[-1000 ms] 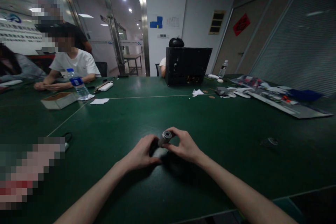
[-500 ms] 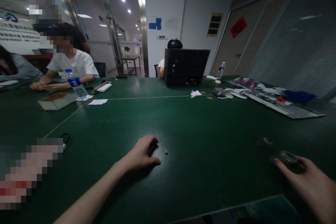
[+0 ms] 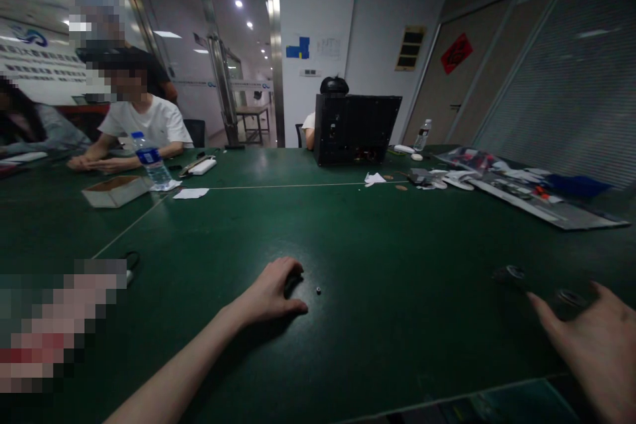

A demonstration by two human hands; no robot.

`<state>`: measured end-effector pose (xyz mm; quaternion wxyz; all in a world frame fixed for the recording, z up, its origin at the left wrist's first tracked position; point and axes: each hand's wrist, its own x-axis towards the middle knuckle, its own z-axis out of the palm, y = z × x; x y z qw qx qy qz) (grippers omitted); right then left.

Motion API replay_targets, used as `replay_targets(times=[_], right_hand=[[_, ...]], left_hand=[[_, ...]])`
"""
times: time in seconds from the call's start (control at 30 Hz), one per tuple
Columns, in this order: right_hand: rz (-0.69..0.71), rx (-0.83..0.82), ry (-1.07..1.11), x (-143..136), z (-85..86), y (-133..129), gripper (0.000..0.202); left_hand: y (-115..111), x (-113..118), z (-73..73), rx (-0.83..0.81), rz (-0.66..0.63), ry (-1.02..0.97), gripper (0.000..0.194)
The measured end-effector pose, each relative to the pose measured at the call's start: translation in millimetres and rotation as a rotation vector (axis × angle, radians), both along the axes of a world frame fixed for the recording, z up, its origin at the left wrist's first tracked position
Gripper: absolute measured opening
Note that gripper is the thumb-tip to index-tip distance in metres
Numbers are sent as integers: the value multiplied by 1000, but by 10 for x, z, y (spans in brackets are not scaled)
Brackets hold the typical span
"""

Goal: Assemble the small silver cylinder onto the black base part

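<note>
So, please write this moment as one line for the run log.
left hand: open, beside small piece | right hand: open, fingers around dark round part, contact unclear | second dark part: on green table, nearby

Office or meeting room: large green table with people seated around it, dark boxy equipment on top (maybe a monitor, hard to tell), glass double door in metal frame, ceiling lights, wall lettering with a blue logo, blinds at right.
</note>
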<state>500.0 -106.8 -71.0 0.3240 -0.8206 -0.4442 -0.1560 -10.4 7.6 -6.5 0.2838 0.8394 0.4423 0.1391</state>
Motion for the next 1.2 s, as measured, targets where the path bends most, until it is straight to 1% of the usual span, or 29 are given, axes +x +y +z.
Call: replay_targets(times=[0.03, 0.07, 0.17, 0.23, 0.27, 0.33, 0.43, 0.5, 0.6, 0.67, 0.77, 0.83, 0.9, 1.0, 1.07, 1.13, 1.2], right_hand=[[-29, -12, -34, -216, 103, 69, 86], [51, -42, -29, -456, 208, 150, 81], [533, -223, 120, -1246, 510, 404, 53], [820, -354, 153, -1750, 670, 541, 38], [938, -404, 140, -1975, 732, 600, 33], [1133, -514, 79, -2347, 814, 714, 30], [1288, -645, -13, -2698, 825, 929, 34], [1352, -704, -11, -2813, 764, 1089, 33], [1439, -717, 76, -2868, 615, 1255, 20], [1456, -644, 110, -2873, 517, 1270, 12], [1423, -498, 133, -2906, 424, 1179, 10], [1422, -439, 182, -2963, 408, 1100, 10], [1450, -416, 246, -3035, 417, 1047, 9], [1489, -409, 338, -3119, 446, 1024, 10], [1495, -400, 414, -3137, 456, 1034, 12], [1492, -397, 552, -3132, 451, 1052, 15], [1475, -419, 781, -3119, 427, 1076, 20]], left_hand=[[0, -1, -2, 1, 2, 3, 61], [-1, -3, -2, 0, 3, 7, 62], [-6, -4, 6, -10, -1, 22, 62], [-8, -2, 15, -9, -10, 33, 61], [-9, 0, 19, -3, -15, 37, 60], [-7, 4, 21, 18, -32, 44, 58], [-5, 10, 20, 56, -45, 52, 57], [-6, 15, 21, 69, -46, 54, 56], [-8, 22, 18, 72, -50, 64, 54], [-4, 21, 3, 83, -55, 69, 54], [3, 14, -26, 103, -53, 60, 54], [3, 8, -30, 102, -57, 53, 54], [-3, 8, -20, 99, -68, 54, 49], [-12, 15, -1, 99, -71, 67, 42], [-13, 20, 2, 101, -69, 70, 43], [-10, 22, -3, 107, -73, 68, 45], [-5, 20, -8, 110, -80, 69, 45]])
